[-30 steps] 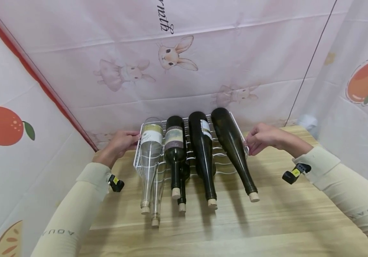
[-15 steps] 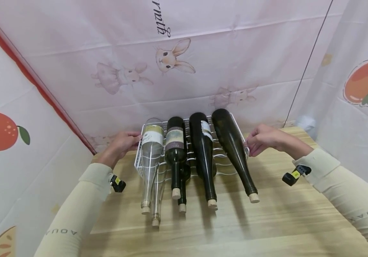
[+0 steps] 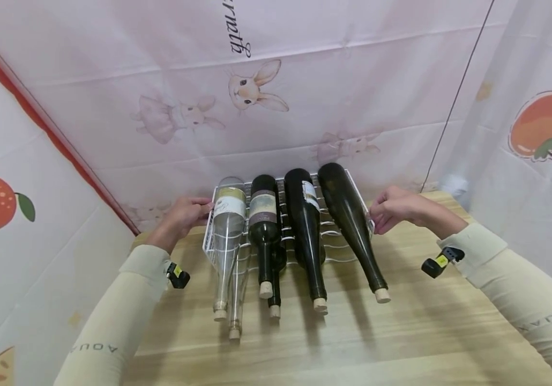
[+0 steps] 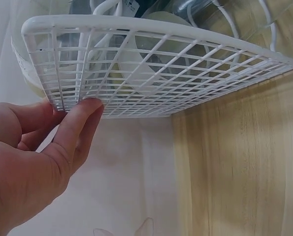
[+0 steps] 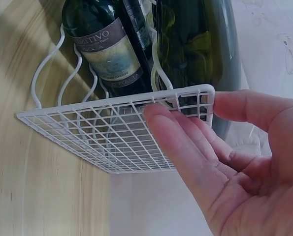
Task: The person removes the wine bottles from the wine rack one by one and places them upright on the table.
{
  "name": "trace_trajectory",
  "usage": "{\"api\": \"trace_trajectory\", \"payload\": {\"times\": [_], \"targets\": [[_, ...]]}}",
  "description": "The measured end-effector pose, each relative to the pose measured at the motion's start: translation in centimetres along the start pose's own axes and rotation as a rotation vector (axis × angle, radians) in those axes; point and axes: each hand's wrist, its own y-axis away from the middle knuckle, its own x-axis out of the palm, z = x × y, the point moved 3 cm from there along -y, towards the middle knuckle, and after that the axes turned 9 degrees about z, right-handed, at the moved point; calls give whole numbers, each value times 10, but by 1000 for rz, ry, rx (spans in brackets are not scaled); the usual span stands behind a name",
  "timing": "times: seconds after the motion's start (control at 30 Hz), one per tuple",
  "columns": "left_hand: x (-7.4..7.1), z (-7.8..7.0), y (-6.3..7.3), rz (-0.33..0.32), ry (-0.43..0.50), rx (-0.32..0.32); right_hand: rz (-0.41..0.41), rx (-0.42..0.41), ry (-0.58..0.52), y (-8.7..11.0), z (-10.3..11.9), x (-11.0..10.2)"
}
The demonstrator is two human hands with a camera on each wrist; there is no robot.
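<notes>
A white wire wine rack [image 4: 87, 20] stands on the table with corked bottles lying in two levels. My left hand [image 3: 181, 217] pinches its left side near the back, thumb and fingers at the wire edge. At the opposite back corner, my right hand [image 3: 394, 209] grips the rack between thumb and fingers. On top lie a clear bottle [image 3: 229, 209], a dark bottle [image 3: 263, 206] with a cream and purple label, and two more dark bottles, the rightmost [image 3: 345, 209] slanting rightward. Below, a clear bottle [image 3: 236, 305] and a dark bottle [image 3: 275, 300] show mainly their necks.
The wooden table [image 3: 425, 332] extends in front of the rack, under the projecting bottle necks. Close behind it hangs a pale pink cloth [image 3: 314, 69] printed with rabbits. Fruit-printed sheets [image 3: 512, 177] hang at both sides.
The head view has turned slightly, so the cloth prints have shifted left and a little down. Both hands keep their hold, and the rack and bottles stay in place.
</notes>
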Motion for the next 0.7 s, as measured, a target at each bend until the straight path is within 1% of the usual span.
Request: {"api": "trace_trajectory", "payload": {"times": [0.13, 0.33, 0.57, 0.7], "targets": [[0, 1, 1, 0, 17, 3, -2, 0, -10, 1, 1, 0], [0, 0, -1, 0, 15, -7, -7, 5, -26, 2, 0, -1], [0, -2, -1, -9, 28, -23, -8, 5, -31, 2, -1, 0], [-1, -1, 1, -7, 38, -20, -9, 2, -44, 2, -2, 1]]}}
